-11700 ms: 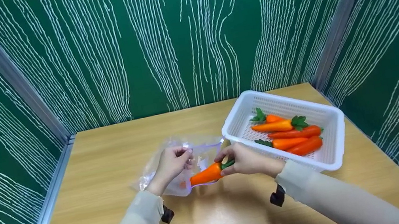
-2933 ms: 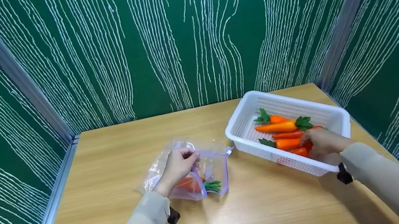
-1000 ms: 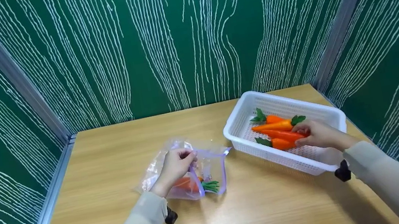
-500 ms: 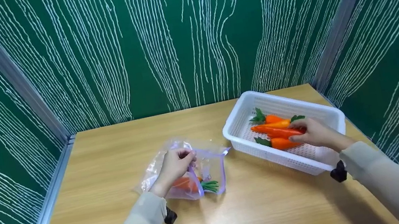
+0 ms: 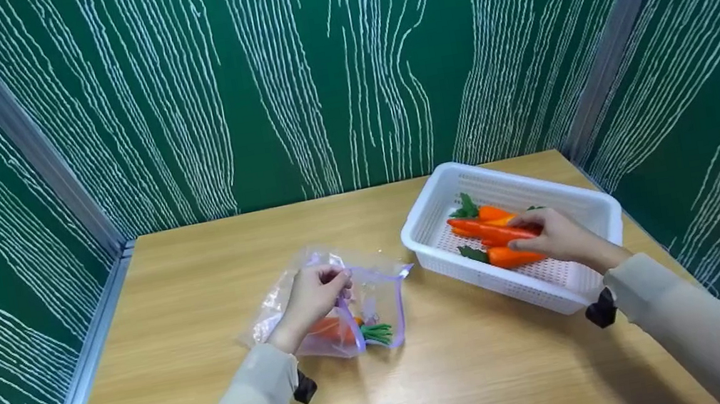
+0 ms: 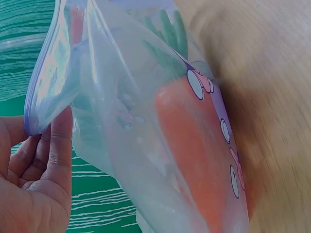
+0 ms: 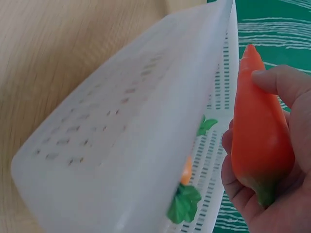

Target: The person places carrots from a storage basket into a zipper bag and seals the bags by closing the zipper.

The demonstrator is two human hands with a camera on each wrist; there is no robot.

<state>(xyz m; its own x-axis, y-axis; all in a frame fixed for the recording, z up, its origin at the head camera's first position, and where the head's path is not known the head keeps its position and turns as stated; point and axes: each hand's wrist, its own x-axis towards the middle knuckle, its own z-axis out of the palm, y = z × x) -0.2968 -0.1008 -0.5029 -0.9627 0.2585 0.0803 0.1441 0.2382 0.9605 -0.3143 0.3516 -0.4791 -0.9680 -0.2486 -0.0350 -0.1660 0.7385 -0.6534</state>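
My left hand (image 5: 310,300) pinches the purple-edged mouth of a clear zip bag (image 5: 385,292) on the table. Inside lies an orange carrot (image 6: 189,141) with green tops, seen through the plastic in the left wrist view. Over the white basket, my right hand (image 5: 564,238) grips a red-orange carrot (image 7: 257,131) with a short green stub. The thumb presses near its thin end, and its stub end sits toward the palm in the right wrist view. More carrots lie below it in the basket, partly covered by the hand and the held carrot.
The white perforated basket (image 5: 617,226) stands at the table's right. A leafy orange carrot (image 5: 506,257) lies near its front wall, and another carrot (image 5: 493,212) lies farther back. Green patterned panels (image 5: 340,75) enclose the wooden table (image 5: 391,399) at the back and sides.
Earlier, my right hand fed the carrot into the bag, then reached into the basket. Since then it has picked up the red-orange carrot and shifted slightly left. My left hand stays at the bag's mouth.
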